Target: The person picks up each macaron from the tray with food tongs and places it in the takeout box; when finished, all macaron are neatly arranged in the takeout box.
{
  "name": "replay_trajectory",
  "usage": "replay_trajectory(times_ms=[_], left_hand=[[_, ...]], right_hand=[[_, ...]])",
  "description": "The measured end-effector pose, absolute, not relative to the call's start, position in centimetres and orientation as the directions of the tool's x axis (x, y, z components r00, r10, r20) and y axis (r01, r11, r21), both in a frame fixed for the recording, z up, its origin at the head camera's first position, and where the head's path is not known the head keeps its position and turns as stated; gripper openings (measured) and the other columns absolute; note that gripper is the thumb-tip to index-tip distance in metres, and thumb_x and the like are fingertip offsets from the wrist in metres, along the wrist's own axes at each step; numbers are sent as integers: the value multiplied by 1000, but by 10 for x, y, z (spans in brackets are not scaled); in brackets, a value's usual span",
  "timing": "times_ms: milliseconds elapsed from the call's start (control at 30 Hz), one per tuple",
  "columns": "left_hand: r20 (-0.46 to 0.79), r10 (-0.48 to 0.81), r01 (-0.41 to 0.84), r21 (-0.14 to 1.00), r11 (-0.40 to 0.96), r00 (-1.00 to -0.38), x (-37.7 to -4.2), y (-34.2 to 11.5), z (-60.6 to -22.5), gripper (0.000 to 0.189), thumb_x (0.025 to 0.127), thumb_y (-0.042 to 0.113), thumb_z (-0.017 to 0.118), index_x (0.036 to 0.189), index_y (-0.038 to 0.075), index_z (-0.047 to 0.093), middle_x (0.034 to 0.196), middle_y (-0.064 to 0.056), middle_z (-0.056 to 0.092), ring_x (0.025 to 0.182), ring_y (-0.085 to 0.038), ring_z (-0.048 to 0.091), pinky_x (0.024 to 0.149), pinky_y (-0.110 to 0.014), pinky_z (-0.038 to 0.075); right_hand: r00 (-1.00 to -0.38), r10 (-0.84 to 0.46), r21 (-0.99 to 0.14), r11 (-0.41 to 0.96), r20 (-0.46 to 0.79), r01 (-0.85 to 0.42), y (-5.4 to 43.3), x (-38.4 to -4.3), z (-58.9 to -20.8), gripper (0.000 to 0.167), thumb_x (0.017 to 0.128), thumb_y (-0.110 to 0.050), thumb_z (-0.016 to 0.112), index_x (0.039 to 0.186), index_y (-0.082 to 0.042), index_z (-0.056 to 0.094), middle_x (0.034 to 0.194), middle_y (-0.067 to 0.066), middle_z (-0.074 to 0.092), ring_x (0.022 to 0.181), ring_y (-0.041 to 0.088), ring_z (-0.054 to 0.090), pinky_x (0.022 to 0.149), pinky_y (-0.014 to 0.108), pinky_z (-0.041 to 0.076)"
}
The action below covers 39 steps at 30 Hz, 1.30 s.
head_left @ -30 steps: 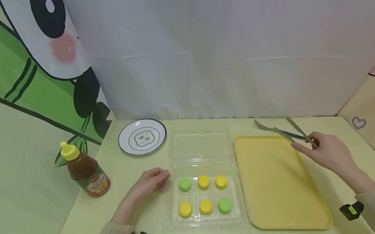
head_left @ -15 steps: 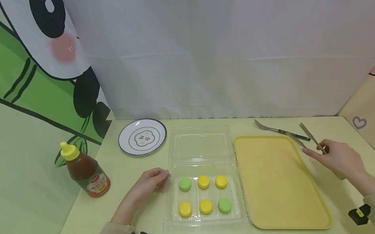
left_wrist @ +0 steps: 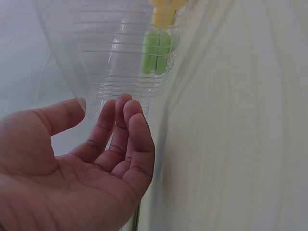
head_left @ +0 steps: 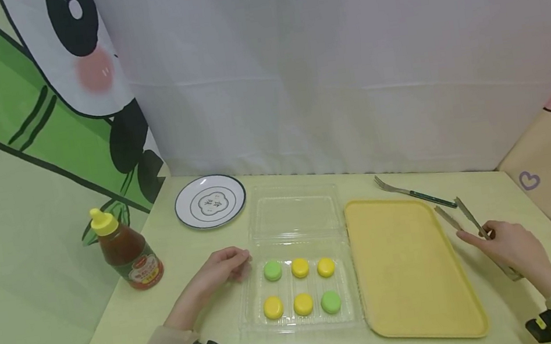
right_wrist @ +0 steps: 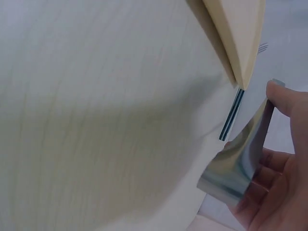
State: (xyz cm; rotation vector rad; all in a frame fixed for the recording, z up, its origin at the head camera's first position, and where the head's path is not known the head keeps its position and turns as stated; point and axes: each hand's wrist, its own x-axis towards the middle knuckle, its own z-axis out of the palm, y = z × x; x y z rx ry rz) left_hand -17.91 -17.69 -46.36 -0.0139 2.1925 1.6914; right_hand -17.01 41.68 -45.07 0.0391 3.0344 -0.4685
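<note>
In the head view a clear plastic clamshell box lies with its lid folded back. Several yellow macarons and two green macarons sit in its tray. My left hand holds the box's left edge; the left wrist view shows the thumb on the rim and curled fingers at the side wall. On the right, my right hand grips metal tongs by their arms, thumb against fingers. The tongs' tips stand apart with nothing between them. The tongs' bent end shows in the right wrist view.
A yellow tray lies between the box and my right hand. Behind it rests a fork with a dark green handle. A white plate is at the back left, a sauce bottle at the left. Curtains enclose the table.
My right hand has moved right and toward me with the tongs, away from the fork and the tray's far corner. The left hand, box and macarons have stayed where they were.
</note>
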Motion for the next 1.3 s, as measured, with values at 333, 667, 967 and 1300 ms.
replay_trajectory(times_ms=[333,667,967,1300], left_hand=[[-283,225,-215,935,282,-932,-179,-177,-464,32,103,24,55,107,-7,63,88,-5,62,80,-16,55,72,-28,49],[-284,225,-218,935,279,-932,-179,-177,-462,32,103,23,55,107,-7,63,87,-5,61,78,-16,54,72,-29,48],[-285,228,-218,935,278,-931,-178,-178,-463,32,103,24,54,107,-7,62,87,-6,61,79,-17,55,73,-29,48],[-285,230,-216,934,284,-931,-177,-177,-461,33,103,26,55,108,-6,62,87,-5,62,80,-17,56,75,-30,48]], right_hand=[[-991,22,-271,961,-129,56,430,-167,-464,76,92,-67,54,99,9,63,79,9,67,65,23,60,56,41,46],[-995,17,-246,968,-102,42,427,-161,-471,61,93,-63,56,67,-8,47,59,2,43,55,20,44,52,35,33],[-990,16,-235,971,-143,50,428,-158,-473,61,94,-64,53,69,-9,47,63,3,46,58,21,45,52,34,35],[-982,28,-216,974,-187,69,432,-160,-475,63,93,-68,51,74,-8,49,67,5,52,58,22,48,50,36,37]])
